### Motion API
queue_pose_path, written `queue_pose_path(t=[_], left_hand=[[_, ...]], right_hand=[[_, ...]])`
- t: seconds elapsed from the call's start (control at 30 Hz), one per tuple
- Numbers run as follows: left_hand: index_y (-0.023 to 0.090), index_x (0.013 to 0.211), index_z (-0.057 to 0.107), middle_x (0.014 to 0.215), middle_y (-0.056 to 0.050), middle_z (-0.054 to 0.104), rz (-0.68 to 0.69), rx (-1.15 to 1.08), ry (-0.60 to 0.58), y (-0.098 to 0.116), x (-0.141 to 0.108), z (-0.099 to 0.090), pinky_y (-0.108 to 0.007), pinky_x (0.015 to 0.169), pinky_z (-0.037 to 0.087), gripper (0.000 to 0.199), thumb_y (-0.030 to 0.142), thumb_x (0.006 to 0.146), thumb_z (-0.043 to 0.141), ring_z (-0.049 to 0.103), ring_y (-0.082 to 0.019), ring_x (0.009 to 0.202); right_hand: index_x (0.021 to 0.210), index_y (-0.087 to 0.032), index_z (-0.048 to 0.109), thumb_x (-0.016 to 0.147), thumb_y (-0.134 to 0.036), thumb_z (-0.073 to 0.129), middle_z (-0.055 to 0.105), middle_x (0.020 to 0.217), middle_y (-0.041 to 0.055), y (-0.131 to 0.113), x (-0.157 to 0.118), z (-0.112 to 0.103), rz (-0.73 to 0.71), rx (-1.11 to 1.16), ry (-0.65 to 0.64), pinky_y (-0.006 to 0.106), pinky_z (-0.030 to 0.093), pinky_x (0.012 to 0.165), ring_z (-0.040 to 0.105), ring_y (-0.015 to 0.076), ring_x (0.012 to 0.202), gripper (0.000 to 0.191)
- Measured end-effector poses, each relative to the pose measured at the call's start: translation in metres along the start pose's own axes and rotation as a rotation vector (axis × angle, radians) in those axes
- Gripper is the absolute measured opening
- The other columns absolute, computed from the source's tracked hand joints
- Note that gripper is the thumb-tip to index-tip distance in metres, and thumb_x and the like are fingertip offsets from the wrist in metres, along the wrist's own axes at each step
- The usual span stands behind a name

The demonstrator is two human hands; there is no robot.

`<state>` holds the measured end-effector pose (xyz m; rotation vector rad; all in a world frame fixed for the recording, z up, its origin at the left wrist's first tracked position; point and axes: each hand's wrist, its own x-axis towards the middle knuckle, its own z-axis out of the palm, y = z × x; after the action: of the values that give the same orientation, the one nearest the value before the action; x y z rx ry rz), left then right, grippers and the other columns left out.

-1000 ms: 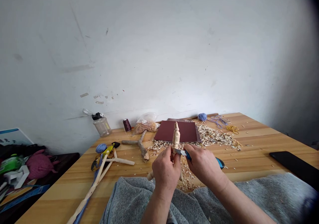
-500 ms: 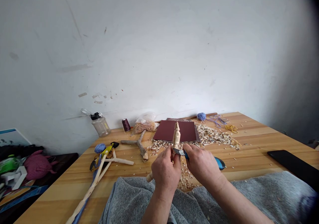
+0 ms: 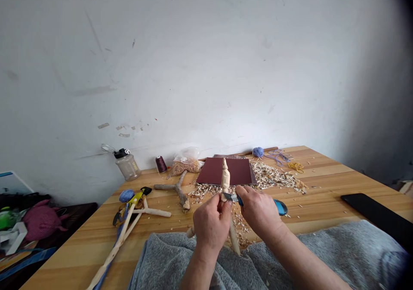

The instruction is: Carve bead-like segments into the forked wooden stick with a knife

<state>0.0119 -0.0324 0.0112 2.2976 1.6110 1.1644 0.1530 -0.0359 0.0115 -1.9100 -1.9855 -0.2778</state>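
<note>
Seen from the person's own head, two bare hands work just above a gray towel at the near edge of a pale wooden table. The left hand has its fingers closed firmly around a slender carved wooden stick, which stands almost upright, with its top shaped into a small figure and its lower end slanting out below the fist toward the towel. The right hand curls tightly around the blue handle of a carving knife, its short blade held at the stick just below the figure; the fingers crowd that spot, so whether the edge touches the wood is hard to tell. Directly beyond the hands lies a sheet of dark red sandpaper, with pale wood shavings scattered around it. To the left are a forked branch and a bundle of peeled sticks. Along the far edge stand a clear water bottle, a dark thread spool, a plastic bag, and a ball of blue yarn. A black phone lies at the right.
</note>
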Motion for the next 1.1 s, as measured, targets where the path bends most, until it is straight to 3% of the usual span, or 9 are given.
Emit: queue_pose_path(t=[0.27, 0.33, 0.43, 0.53, 0.6, 0.7, 0.9, 1.1], left_hand=[[0.019, 0.058, 0.049, 0.049, 0.004, 0.043, -0.090, -0.338, -0.199, -0.006, 0.005, -0.005, -0.022, 0.048, 0.025, 0.036, 0.043, 0.084, 0.045, 0.040, -0.010, 0.049], [0.018, 0.059, 0.050, 0.050, 0.004, 0.043, -0.127, -0.466, -0.240, -0.008, 0.006, -0.005, -0.022, 0.048, 0.026, 0.036, 0.044, 0.083, 0.046, 0.039, -0.010, 0.049], [0.017, 0.070, 0.056, 0.053, 0.003, 0.046, -0.177, -0.677, -0.293, -0.009, 0.005, -0.004, -0.022, 0.048, 0.029, 0.033, 0.044, 0.084, 0.044, 0.040, -0.010, 0.049], [0.017, 0.076, 0.056, 0.056, 0.003, 0.048, -0.189, -0.768, -0.292, -0.008, 0.004, -0.005, -0.021, 0.049, 0.031, 0.032, 0.044, 0.086, 0.042, 0.041, -0.010, 0.051], [0.017, 0.073, 0.052, 0.058, 0.003, 0.047, -0.167, -0.724, -0.259, -0.007, 0.003, -0.006, -0.021, 0.051, 0.032, 0.031, 0.043, 0.086, 0.042, 0.041, -0.010, 0.053], [0.019, 0.071, 0.049, 0.060, 0.003, 0.046, -0.116, -0.583, -0.194, -0.008, 0.003, -0.005, -0.022, 0.053, 0.031, 0.029, 0.041, 0.088, 0.041, 0.042, -0.011, 0.056], [0.020, 0.079, 0.052, 0.069, 0.000, 0.053, -0.037, -0.378, -0.102, -0.010, 0.002, -0.001, -0.024, 0.060, 0.032, 0.023, 0.036, 0.089, 0.038, 0.048, -0.015, 0.068], [0.021, 0.086, 0.053, 0.075, -0.001, 0.057, 0.014, -0.311, -0.081, -0.004, 0.000, 0.002, -0.026, 0.064, 0.033, 0.018, 0.033, 0.089, 0.040, 0.051, -0.017, 0.074]], right_hand=[[0.084, -0.022, 0.055, 0.080, -0.013, 0.044, 0.062, 0.075, 0.0003, 0.005, 0.000, 0.004, -0.022, 0.092, 0.029, 0.024, 0.023, 0.052, 0.057, 0.0137, 0.064, 0.014], [0.084, -0.021, 0.056, 0.081, -0.016, 0.045, 0.063, 0.074, 0.0003, 0.006, 0.001, 0.006, -0.058, 0.263, 0.004, 0.023, 0.027, 0.054, 0.056, 0.0136, 0.066, 0.013], [0.081, -0.019, 0.057, 0.086, -0.027, 0.043, 0.062, 0.071, -0.0005, 0.006, 0.003, 0.009, -0.143, 0.713, -0.108, 0.021, 0.033, 0.057, 0.054, 0.0116, 0.064, 0.018], [0.078, -0.017, 0.057, 0.086, -0.036, 0.042, 0.058, 0.066, -0.0019, 0.007, 0.007, 0.012, -0.072, 0.980, -0.111, 0.020, 0.036, 0.056, 0.050, 0.0104, 0.060, 0.025], [0.077, -0.018, 0.056, 0.085, -0.037, 0.042, 0.056, 0.063, -0.0023, 0.008, 0.007, 0.013, -0.009, 0.954, -0.038, 0.021, 0.036, 0.055, 0.048, 0.0105, 0.058, 0.025], [0.079, -0.019, 0.057, 0.086, -0.035, 0.041, 0.058, 0.063, -0.0009, 0.009, 0.004, 0.014, -0.034, 0.763, 0.030, 0.022, 0.036, 0.056, 0.051, 0.0121, 0.059, 0.024], [0.094, -0.023, 0.058, 0.078, -0.017, 0.045, 0.066, 0.084, 0.0013, 0.007, -0.004, 0.009, -0.101, 0.284, 0.085, 0.023, 0.031, 0.059, 0.059, 0.0143, 0.070, 0.021], [0.091, -0.022, 0.057, 0.076, -0.015, 0.047, 0.064, 0.083, 0.0001, 0.004, -0.005, 0.004, -0.096, 0.148, 0.074, 0.025, 0.027, 0.056, 0.058, 0.0140, 0.071, 0.019]])
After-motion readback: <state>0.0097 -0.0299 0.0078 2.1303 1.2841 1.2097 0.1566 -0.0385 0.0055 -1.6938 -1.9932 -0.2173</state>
